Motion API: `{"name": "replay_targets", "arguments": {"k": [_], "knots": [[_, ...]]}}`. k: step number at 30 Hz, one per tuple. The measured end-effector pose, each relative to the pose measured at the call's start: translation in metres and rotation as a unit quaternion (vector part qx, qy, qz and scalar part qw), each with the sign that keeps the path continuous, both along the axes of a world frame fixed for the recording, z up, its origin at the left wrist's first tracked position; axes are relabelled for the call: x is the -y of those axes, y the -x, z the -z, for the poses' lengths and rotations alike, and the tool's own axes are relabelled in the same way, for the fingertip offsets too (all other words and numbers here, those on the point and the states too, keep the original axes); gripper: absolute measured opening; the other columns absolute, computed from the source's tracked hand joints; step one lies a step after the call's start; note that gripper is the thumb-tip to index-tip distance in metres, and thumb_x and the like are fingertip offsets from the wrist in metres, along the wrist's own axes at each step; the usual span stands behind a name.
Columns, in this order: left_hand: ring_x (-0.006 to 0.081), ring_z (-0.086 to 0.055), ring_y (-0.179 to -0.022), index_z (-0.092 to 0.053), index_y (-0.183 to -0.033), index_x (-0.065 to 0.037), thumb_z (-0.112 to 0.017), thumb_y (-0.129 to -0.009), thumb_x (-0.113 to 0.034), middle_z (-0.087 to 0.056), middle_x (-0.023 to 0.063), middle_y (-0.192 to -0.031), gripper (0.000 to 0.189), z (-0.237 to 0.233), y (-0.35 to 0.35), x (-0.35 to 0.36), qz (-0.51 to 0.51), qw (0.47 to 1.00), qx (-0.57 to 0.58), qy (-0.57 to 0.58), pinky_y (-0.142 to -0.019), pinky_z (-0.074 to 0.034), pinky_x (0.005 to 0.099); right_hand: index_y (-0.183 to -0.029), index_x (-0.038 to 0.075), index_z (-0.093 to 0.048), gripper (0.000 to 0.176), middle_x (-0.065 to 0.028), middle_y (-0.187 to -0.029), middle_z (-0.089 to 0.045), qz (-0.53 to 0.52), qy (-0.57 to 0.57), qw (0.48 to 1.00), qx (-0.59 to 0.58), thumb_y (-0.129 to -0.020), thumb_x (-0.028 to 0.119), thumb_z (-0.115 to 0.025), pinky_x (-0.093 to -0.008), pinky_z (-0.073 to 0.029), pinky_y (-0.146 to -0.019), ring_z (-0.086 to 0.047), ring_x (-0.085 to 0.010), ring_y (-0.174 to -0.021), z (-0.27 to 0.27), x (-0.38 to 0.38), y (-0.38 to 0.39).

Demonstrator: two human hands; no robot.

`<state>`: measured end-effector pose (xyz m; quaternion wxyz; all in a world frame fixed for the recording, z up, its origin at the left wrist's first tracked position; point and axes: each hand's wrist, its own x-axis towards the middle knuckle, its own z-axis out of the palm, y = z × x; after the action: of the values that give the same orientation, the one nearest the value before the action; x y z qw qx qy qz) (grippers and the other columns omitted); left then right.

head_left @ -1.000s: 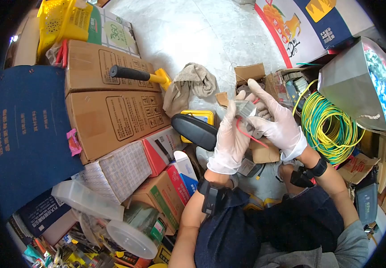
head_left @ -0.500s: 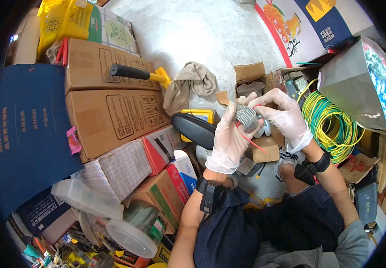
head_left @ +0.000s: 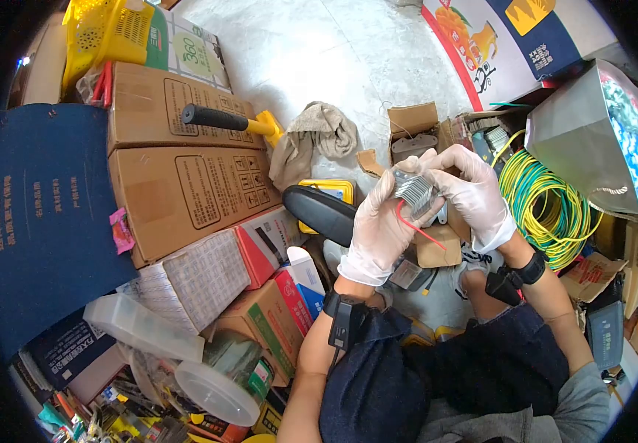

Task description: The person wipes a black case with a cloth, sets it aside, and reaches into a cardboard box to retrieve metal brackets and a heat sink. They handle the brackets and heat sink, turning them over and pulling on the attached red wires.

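A grey metal part with parallel ridges (head_left: pixel 414 190) sits between my two gloved hands, in front of my knees. A thin red wire (head_left: pixel 416 228) curves out of its lower side and hangs free at the end. My left hand (head_left: pixel 379 235) is wrapped round the part from the left, thumb and fingers closed on it. With fingers bent and pinched together, my right hand (head_left: pixel 469 193) touches the part's right edge; what lies between its fingertips is hidden. Both hands wear thin whitish gloves.
Below the hands stands a small cardboard box (head_left: pixel 438 247). A yellow-green wire coil (head_left: pixel 548 210) lies right. A yellow-and-black hammer (head_left: pixel 230 120) rests on brown cartons (head_left: pixel 186 199) at left, beside a grey cloth (head_left: pixel 319 136). A black padded object (head_left: pixel 319 214) is near my left hand.
The ridged part has turned a little in my hands, so the red wire now hangs further right. My right fingers no longer pinch the red strand at the top.
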<state>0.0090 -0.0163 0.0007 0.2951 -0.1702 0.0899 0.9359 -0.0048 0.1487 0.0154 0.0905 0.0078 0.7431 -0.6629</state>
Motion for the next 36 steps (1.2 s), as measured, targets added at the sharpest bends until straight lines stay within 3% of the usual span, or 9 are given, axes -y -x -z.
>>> {"name": "replay_targets", "arguments": {"k": [3, 14, 16, 18, 20, 23, 25, 27, 36], "knots": [[0.0251, -0.055, -0.115, -0.054, -0.121, -0.01, -0.053, -0.095, -0.033, -0.057, 0.0082, -0.123, 0.035, 0.0, 0.001, -0.001, 0.002, 1.0, 0.001, -0.004, -0.099, -0.044, 0.052, -0.087, -0.001, -0.061, 0.004, -0.0061, -0.088, -0.061, 0.014, -0.018, 1.0, -0.019, -0.086, 0.003, -0.063, -0.0255, -0.049, -0.072, -0.058, -0.01, -0.081, -0.006, 0.002, -0.002], [0.0268, -0.057, -0.111, -0.056, -0.119, -0.011, -0.052, -0.095, -0.031, -0.06, 0.0082, -0.118, 0.031, 0.004, 0.0, -0.002, 0.008, 1.0, -0.01, -0.002, -0.096, -0.046, 0.0502, -0.093, -0.001, -0.062, 0.01, -0.0052, -0.085, -0.062, 0.037, -0.105, 0.989, -0.094, -0.088, 0.007, -0.062, -0.026, -0.049, -0.07, -0.059, -0.0118, -0.079, -0.012, 0.003, -0.002], [0.0274, -0.057, -0.113, -0.057, -0.118, -0.011, -0.052, -0.096, -0.031, -0.059, 0.0093, -0.121, 0.03, 0.006, -0.001, -0.001, -0.006, 1.0, -0.009, 0.002, -0.098, -0.046, 0.0491, -0.102, -0.001, -0.061, 0.016, -0.0051, -0.091, -0.063, 0.049, 0.128, 0.988, 0.077, -0.091, 0.011, -0.06, -0.0252, -0.048, -0.07, -0.059, -0.011, -0.08, -0.014, 0.005, 0.002], [0.0288, -0.055, -0.115, -0.055, -0.121, -0.01, -0.05, -0.097, -0.03, -0.054, 0.0121, -0.128, 0.032, 0.007, -0.002, 0.001, -0.077, 0.995, 0.057, -0.01, -0.101, -0.043, 0.0478, -0.11, 0.0, -0.059, 0.024, -0.0044, -0.097, -0.064, 0.036, 0.141, 0.986, 0.077, -0.093, 0.017, -0.059, -0.0259, -0.049, -0.073, -0.059, -0.011, -0.082, -0.009, 0.0, 0.001], [0.0297, -0.051, -0.12, -0.048, -0.126, -0.009, -0.047, -0.097, -0.032, -0.048, 0.0152, -0.134, 0.037, 0.005, 0.004, 0.006, -0.108, 0.992, 0.063, 0.016, -0.105, -0.04, 0.0476, -0.122, -0.003, -0.052, 0.035, -0.006, -0.106, -0.059, -0.019, 0.01, 0.999, 0.049, -0.092, 0.015, -0.059, -0.0257, -0.045, -0.083, -0.057, -0.0116, -0.09, -0.004, -0.005, -0.001], [0.0302, -0.046, -0.124, -0.044, -0.13, -0.008, -0.042, -0.099, -0.035, -0.044, 0.016, -0.138, 0.041, -0.003, 0.009, 0.006, -0.144, 0.987, 0.068, 0.013, -0.106, -0.038, 0.0483, -0.106, 0.003, -0.06, 0.032, -0.0094, -0.095, -0.064, -0.049, -0.089, 0.993, 0.054, -0.085, 0.027, -0.067, -0.0294, -0.048, -0.082, -0.062, -0.0175, -0.091, -0.019, 0.0, -0.009], [0.0303, -0.046, -0.125, -0.044, -0.13, -0.009, -0.04, -0.1, -0.036, -0.044, 0.0156, -0.138, 0.041, -0.005, 0.01, 0.005, -0.156, 0.987, 0.044, 0.021, -0.105, -0.038, 0.0493, -0.101, 0.005, -0.061, 0.029, -0.009, -0.093, -0.063, -0.068, -0.191, 0.977, -0.069, -0.079, 0.023, -0.07, -0.0301, -0.048, -0.077, -0.062, -0.0192, -0.085, -0.021, 0.005, -0.008], [0.0303, -0.045, -0.125, -0.043, -0.13, -0.008, -0.039, -0.1, -0.037, -0.043, 0.0156, -0.138, 0.042, -0.002, 0.007, 0.001, -0.155, 0.986, 0.033, 0.044, -0.104, -0.039, 0.0492, -0.094, 0.006, -0.061, 0.027, -0.0111, -0.086, -0.062, -0.142, -0.365, 0.903, -0.176, -0.075, 0.021, -0.072, -0.0351, -0.048, -0.071, -0.061, -0.027, -0.081, -0.026, 0.01, -0.006], [0.0304, -0.046, -0.123, -0.039, -0.133, -0.007, -0.049, -0.098, -0.025, -0.042, 0.0206, -0.138, 0.041, 0.002, 0.004, -0.005, -0.132, 0.987, -0.018, 0.085, -0.104, -0.04, 0.0431, -0.085, 0.011, -0.064, 0.013, -0.0076, -0.073, -0.057, -0.113, -0.328, 0.913, -0.216, -0.074, 0.015, -0.071, -0.0379, -0.044, -0.063, -0.057, -0.0277, -0.07, -0.032, 0.009, -0.007]]}}
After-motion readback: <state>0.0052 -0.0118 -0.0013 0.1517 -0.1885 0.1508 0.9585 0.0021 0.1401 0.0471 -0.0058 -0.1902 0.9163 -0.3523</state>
